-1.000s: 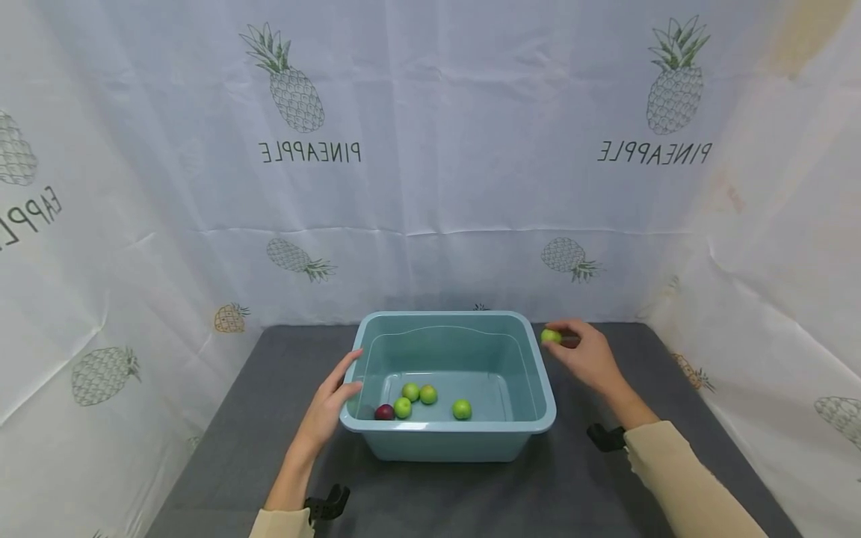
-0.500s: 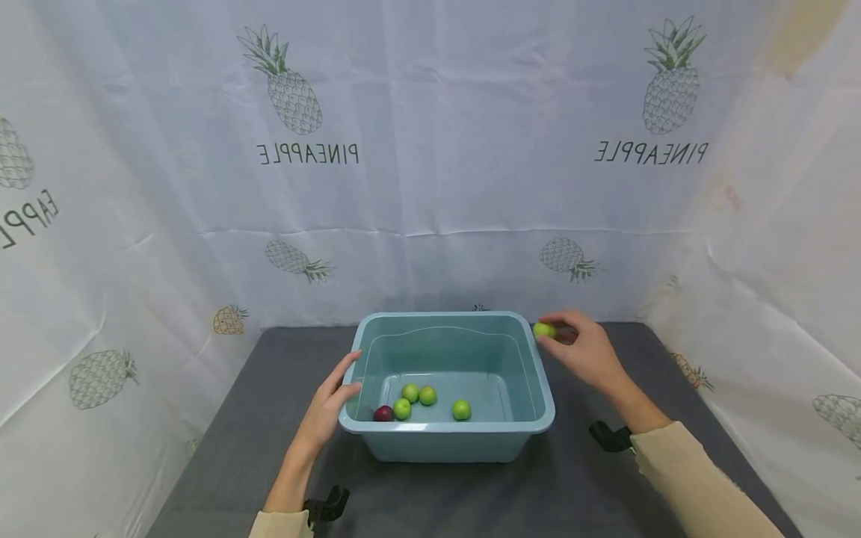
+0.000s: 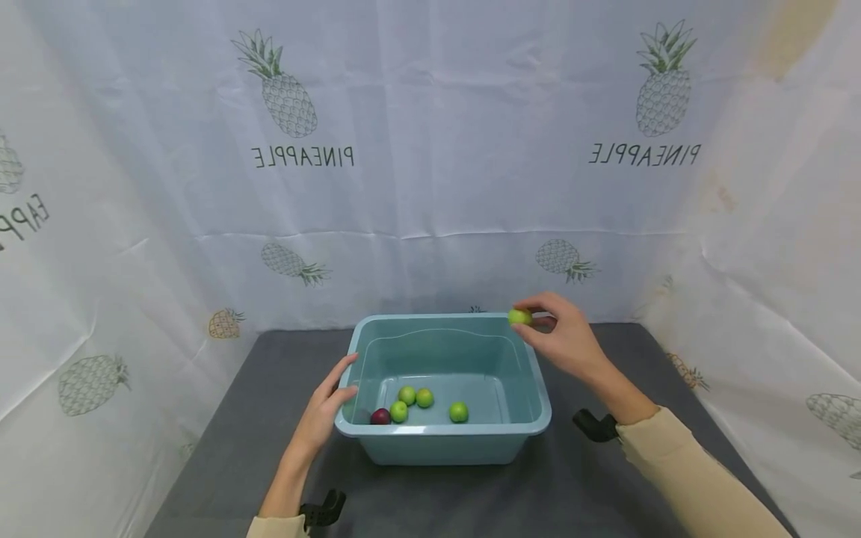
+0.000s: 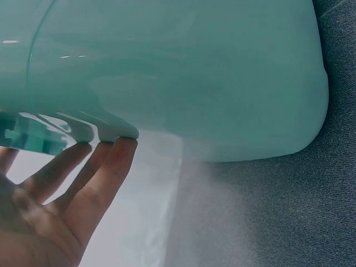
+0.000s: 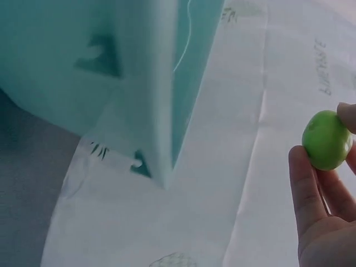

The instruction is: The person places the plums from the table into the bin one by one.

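Observation:
My right hand (image 3: 563, 336) pinches a small glossy green fruit (image 3: 519, 317) between thumb and fingertips, over the back right corner of a blue-green plastic basin (image 3: 430, 442). In the right wrist view the fruit (image 5: 327, 140) looks slightly oval, held well away from the basin's rim. At the basin's left side, my left hand (image 3: 321, 411) holds the rim, thumb and forefinger reaching over it. The left wrist view shows other fingertips (image 4: 125, 147) against the outer wall. Several green fruits (image 3: 459, 412) and one dark red fruit (image 3: 380, 417) lie on the basin's floor, mostly toward the front left.
The basin stands on a dark grey table (image 3: 229, 448). White curtains (image 3: 430, 187) printed with pineapples hang behind and at both sides of the table. Black straps (image 3: 595, 424) sit on both wrists, below beige sleeves.
My right hand has lifted the green fruit and carried it left, from beside the basin to over its back right corner. My left hand stays at the left rim.

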`<state>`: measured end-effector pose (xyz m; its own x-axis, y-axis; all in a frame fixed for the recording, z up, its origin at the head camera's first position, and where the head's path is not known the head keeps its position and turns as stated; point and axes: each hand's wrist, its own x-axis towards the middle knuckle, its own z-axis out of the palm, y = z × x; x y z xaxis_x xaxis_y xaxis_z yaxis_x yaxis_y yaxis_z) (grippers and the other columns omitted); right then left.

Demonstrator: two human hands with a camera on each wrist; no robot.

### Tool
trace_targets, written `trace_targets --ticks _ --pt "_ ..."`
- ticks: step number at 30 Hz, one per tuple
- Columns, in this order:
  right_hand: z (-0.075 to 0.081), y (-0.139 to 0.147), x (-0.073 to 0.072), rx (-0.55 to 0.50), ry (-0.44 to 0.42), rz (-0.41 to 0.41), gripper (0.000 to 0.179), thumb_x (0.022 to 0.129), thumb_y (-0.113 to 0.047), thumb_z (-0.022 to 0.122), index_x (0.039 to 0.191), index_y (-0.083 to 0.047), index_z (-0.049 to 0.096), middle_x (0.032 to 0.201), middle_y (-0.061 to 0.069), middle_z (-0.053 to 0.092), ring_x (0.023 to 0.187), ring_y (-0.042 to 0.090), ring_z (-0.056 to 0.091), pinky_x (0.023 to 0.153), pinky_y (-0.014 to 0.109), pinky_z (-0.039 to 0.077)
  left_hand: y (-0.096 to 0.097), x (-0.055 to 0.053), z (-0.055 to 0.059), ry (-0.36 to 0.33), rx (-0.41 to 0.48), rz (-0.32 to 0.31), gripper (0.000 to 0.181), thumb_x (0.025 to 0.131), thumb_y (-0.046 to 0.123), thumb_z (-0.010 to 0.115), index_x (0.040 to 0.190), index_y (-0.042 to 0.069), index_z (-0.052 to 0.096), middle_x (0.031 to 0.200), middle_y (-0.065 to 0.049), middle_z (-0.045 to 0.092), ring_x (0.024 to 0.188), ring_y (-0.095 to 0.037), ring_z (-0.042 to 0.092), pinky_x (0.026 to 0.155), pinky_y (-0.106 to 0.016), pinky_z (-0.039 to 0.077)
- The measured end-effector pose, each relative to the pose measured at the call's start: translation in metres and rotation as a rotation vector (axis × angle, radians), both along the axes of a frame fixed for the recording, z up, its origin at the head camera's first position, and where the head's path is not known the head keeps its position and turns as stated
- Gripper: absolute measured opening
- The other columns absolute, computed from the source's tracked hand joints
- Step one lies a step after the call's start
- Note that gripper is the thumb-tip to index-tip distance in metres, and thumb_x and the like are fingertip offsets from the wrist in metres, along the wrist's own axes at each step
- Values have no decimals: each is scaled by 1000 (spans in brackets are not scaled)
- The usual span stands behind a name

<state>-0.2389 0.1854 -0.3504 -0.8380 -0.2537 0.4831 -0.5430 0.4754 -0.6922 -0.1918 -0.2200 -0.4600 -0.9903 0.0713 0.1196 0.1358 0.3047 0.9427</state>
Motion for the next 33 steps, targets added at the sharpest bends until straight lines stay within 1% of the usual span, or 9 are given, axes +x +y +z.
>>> trace_targets --ticks 7,11,15,20,25,29,33 --pt "13 -21 -4 -2 4 88 31 91 -7 76 121 -3 69 117 11 65 103 28 64 89 40 56 -1 1 -1 -14 10 5 53 106 23 49 157 25 38 167 -12 22 150 -39 25 111 -68 27" --pt "18 -32 -8 18 9 109 32 91 -8 77 121 -3 68 118 11 65 103 26 66 88 37 56 -1 1 0 -17 12 0 52 106 23 49 157 24 38 167 -12 22 149 -39 26 111 -67 28" --pt "23 -41 -12 35 6 122 33 90 -9 77 121 -4 68 118 10 66 102 25 67 89 37 56 -1 3 1 -16 8 -9 52 107 22 48 158 22 38 166 -15 22 148 -41 28 109 -66 32" --pt "28 -52 -20 38 -13 155 33 91 -10 77 122 -3 68 119 9 65 104 23 66 91 35 55 -1 2 1 -12 14 -11 52 106 22 48 157 22 38 167 -14 22 149 -40 26 110 -67 29" --pt "28 -65 -29 53 -9 186 32 91 -12 76 121 -4 69 118 8 64 106 25 64 92 40 54 0 1 1 -20 20 -7 52 106 22 48 157 23 38 167 -13 22 150 -39 25 111 -68 27" --pt "24 -77 -36 90 0 203 32 91 -13 76 121 -3 69 117 8 64 106 24 63 91 39 55 1 2 3 -18 16 -9 52 107 22 48 157 23 38 167 -13 21 151 -39 22 112 -69 25" --pt "18 -89 -42 125 6 238 30 91 -9 76 118 0 69 114 10 64 105 26 63 89 39 56 1 2 3 -13 16 -9 51 107 23 49 157 23 39 167 -12 22 152 -39 21 112 -69 24"
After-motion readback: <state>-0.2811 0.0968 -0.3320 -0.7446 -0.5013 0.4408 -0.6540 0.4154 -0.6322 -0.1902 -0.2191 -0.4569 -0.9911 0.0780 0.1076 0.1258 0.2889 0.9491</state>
